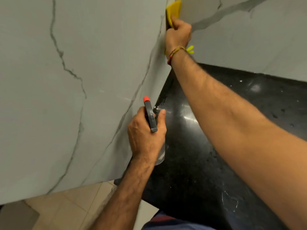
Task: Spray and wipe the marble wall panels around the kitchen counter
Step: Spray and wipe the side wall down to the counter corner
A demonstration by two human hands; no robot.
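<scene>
Grey-veined marble wall panels (74,80) meet in a corner at upper centre, above a black counter (216,130). My right hand (178,33) grips a yellow cloth (174,11) there; my left hand (146,131) holds the spray bottle (150,117). Best to press firmly along the seam.

wall panels (99,55): pale grey, dark veins | cloth (174,12): yellow | counter (232,100): black, white-speckled | spray nozzle (146,99): red

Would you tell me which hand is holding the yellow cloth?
The right hand, raised at the wall corner, grips the cloth; the left hand holds the spray bottle.
</scene>
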